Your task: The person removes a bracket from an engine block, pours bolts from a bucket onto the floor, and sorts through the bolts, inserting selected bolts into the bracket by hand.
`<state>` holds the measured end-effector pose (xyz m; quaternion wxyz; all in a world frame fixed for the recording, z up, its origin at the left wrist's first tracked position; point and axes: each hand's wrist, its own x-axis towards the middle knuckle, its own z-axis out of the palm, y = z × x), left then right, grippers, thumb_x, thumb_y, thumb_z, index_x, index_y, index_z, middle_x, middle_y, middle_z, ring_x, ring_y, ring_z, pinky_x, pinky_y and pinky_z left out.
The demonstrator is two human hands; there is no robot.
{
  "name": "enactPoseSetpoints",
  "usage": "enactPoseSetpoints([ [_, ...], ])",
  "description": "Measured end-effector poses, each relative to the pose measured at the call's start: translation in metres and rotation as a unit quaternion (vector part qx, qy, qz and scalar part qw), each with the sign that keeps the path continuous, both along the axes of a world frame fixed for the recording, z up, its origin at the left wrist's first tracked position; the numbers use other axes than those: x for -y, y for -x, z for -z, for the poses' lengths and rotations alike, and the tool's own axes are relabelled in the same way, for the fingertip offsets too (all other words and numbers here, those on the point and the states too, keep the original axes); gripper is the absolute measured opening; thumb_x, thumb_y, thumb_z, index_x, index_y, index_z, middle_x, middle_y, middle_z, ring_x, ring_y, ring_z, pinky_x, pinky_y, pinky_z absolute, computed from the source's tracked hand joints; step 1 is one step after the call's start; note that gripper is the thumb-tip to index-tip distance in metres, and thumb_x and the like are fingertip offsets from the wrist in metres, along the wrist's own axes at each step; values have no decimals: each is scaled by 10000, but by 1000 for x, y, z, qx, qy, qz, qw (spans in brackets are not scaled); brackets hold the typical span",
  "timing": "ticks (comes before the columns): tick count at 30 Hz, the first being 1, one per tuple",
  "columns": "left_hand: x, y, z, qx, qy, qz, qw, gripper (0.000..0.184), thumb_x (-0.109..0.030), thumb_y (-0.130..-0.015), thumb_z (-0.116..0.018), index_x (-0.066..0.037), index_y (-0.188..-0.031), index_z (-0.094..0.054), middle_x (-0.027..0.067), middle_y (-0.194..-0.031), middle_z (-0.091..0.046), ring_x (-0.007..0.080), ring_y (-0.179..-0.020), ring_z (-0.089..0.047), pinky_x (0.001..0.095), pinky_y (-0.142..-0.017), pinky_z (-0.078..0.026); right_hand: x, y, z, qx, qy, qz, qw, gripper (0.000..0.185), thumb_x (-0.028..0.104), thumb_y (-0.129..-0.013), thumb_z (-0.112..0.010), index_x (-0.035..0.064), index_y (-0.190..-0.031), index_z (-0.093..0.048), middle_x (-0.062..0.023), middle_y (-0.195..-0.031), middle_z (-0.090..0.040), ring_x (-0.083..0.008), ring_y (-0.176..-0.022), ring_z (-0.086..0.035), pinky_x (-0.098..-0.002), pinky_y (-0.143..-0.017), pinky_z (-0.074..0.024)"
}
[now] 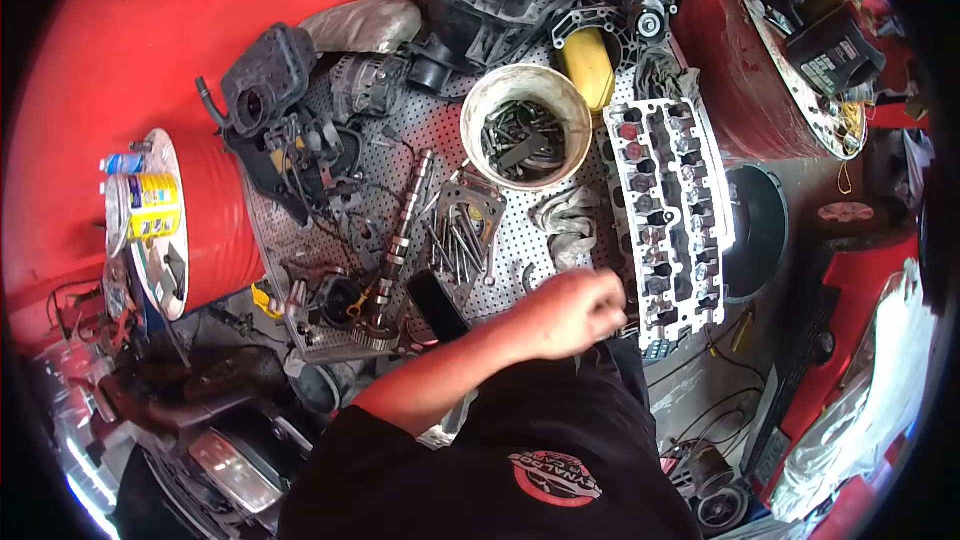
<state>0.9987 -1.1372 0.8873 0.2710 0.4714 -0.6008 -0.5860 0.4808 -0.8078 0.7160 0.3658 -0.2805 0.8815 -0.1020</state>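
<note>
My left hand (582, 314) reaches across from the left, beside the lower left edge of a cylinder head (668, 215). Its fingers are curled closed, and anything inside them is hidden. I cannot tell whether it touches the metal. The cylinder head lies lengthwise at the table's right edge, with rows of valve openings facing up. A crumpled grey rag (568, 225) lies just beyond the hand. Left of my forearm is a black phone (437, 304). My right hand is out of view.
A white bucket (525, 180) of bolts stands on the perforated table (500, 240). A camshaft (402, 240), loose bolts (455, 245) and an alternator (368, 87) lie leftward. Red drums (215, 230) flank the table. A yellow bottle (587, 65) stands behind the bucket.
</note>
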Motion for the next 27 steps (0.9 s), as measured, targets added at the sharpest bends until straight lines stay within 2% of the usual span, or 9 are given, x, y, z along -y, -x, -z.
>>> enactPoseSetpoints([
  [1,5,-11,16,123,42,-22,991,196,-188,-880,-710,-34,-964,-622,151,-884,-661,346,-877,-648,456,-778,-516,-6,-6,-1,-7,-3,8,1000,279,100,-700,-777,6,-938,-665,-80,-841,-694,-153,-799,-655,-303,-747,-514],
  [5,34,-62,38,344,28,7,938,256,-246,-872,-701,-21,-968,-625,203,-868,-666,415,-901,-645,508,-795,-512,-26,-27,-6,-22,-6,41,999,273,99,-703,-773,2,-935,-667,-81,-837,-695,-151,-798,-655,-303,-745,-514],
  [9,51,-96,41,392,-4,-39,919,276,-249,-876,-694,4,-976,-650,251,-901,-685,428,-917,-661,517,-827,-516,-44,-42,-12,-35,-10,66,997,267,98,-706,-770,-2,-931,-668,-83,-833,-696,-149,-797,-655,-304,-744,-514],
  [16,51,-115,46,447,-117,-27,886,300,-248,-892,-678,-3,-1063,-648,240,-980,-696,407,-988,-666,517,-889,-509,-64,-53,-22,-52,-13,87,995,257,97,-711,-763,-8,-926,-670,-85,-826,-697,-145,-796,-655,-306,-741,-513],
  [19,60,-120,49,437,-61,-101,892,238,-206,-888,-667,-26,-1042,-645,232,-929,-696,415,-904,-679,520,-813,-530,-67,-54,-27,-57,-5,93,994,252,96,-713,-760,-10,-923,-671,-86,-823,-698,-144,-796,-655,-307,-740,-513],
  [21,77,-123,62,460,93,-155,869,173,-168,-892,-629,-30,-996,-626,210,-846,-696,408,-839,-680,517,-761,-538,-66,-54,-30,-64,6,95,993,250,96,-714,-759,-12,-922,-671,-86,-821,-698,-143,-795,-655,-307,-739,-513],
  [24,127,-122,72,486,105,-99,862,153,-156,-889,-596,-33,-972,-635,224,-860,-694,415,-838,-681,517,-760,-542,-63,-48,-37,-83,53,87,991,245,95,-717,-756,-15,-919,-672,-87,-817,-699,-141,-795,-655,-308,-738,-513],
  [25,140,-121,77,475,118,-86,868,159,-154,-882,-592,-32,-970,-643,233,-871,-694,419,-845,-682,517,-767,-544,-36,-65,-59,-110,63,57,990,266,63,-706,-731,-31,-946,-669,-76,-823,-685,-145,-760,-625,-311,-720,-505],
  [27,163,-122,90,487,110,-61,864,184,-155,-864,-597,-24,-977,-660,253,-899,-691,435,-877,-678,517,-792,-543,8,-93,-98,-86,37,157,983,284,34,-685,-709,-35,-957,-664,-62,-836,-674,-159,-744,-605,-315,-716,-500],
])
